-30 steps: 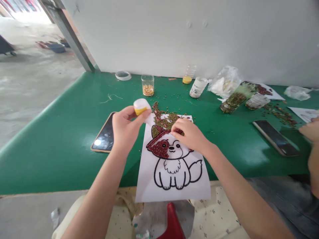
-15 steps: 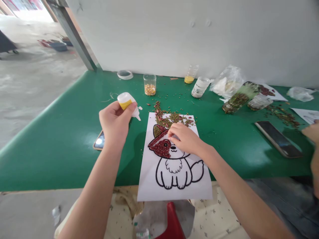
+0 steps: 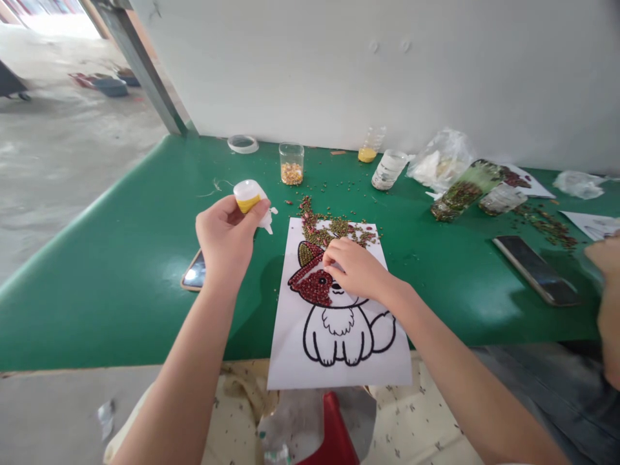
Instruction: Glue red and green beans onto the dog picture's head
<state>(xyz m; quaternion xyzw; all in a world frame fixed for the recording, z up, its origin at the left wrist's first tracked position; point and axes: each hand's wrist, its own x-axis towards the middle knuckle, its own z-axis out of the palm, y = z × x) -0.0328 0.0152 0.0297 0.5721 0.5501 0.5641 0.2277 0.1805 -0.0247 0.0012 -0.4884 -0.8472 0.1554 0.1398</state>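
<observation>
My left hand (image 3: pixel 227 236) is closed around a small white glue bottle (image 3: pixel 248 194) with a yellow label, its nozzle pointing down and right above the table. On the sheet of paper (image 3: pixel 290 352) is a black-outlined cartoon animal (image 3: pixel 338 332), partly filled with dark red beans (image 3: pixel 314 287) on the face and green ones in one ear. My right hand (image 3: pixel 356 266) rests over the animal's head with fingertips pinched together; whatever is between them is hidden. Loose green and reddish beans (image 3: pixel 334 226) lie scattered at the paper's top edge.
A clear cup of corn kernels (image 3: pixel 291 173) stands at the back. Rightward are a white cup (image 3: pixel 389 171), a plastic bag (image 3: pixel 443 160), a tipped jar of beans (image 3: pixel 465 190) and a phone (image 3: pixel 535 270). Another phone (image 3: pixel 194 272) lies by my left wrist. Another person's hand (image 3: pixel 603 255) shows at far right.
My left hand has shifted slightly right with the glue bottle. My right hand has moved a little left over the animal's head, fingers still pinched.
</observation>
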